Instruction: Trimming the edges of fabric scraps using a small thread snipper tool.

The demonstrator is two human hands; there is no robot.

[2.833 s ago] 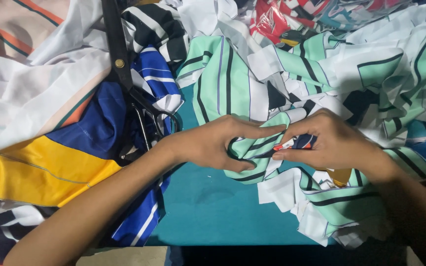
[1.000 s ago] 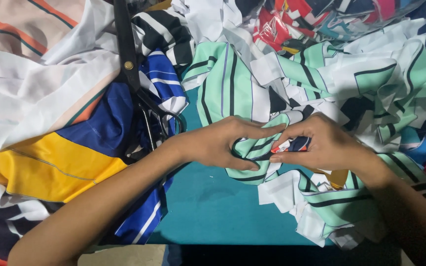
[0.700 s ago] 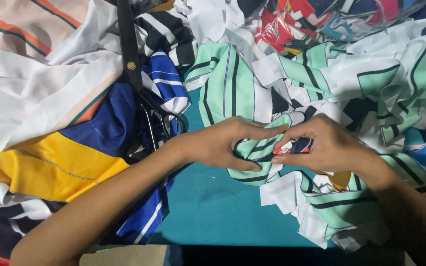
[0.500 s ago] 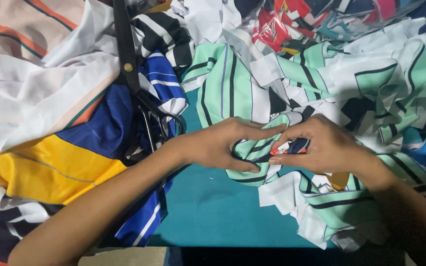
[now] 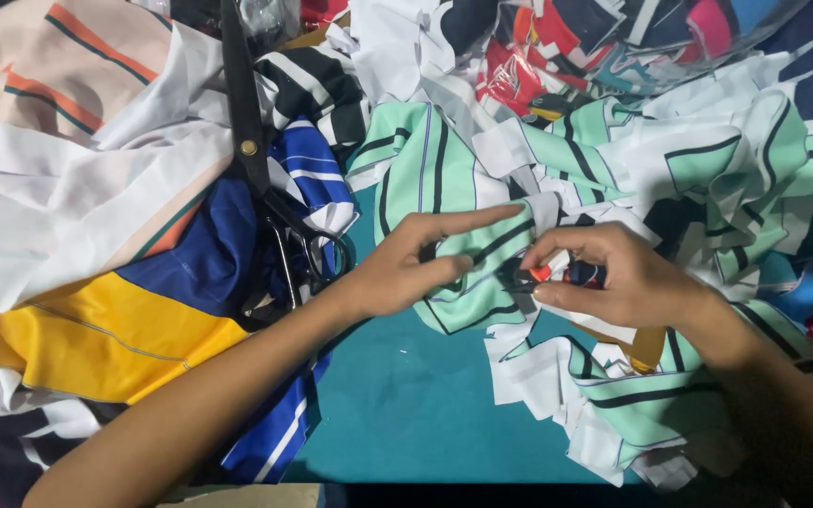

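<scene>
Mint striped cloth [image 5: 468, 273] hides most of, perhaps, a small tool [image 5: 557, 275] in the right hand [image 5: 613, 282].

Two bare forearms, no sleeves, no rings

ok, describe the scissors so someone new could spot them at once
Start at the yellow and blue cloth on the left of the teal table. The scissors lie along its right edge, just left of the left hand. They are the only long black metal thing among the fabric scraps.
</scene>
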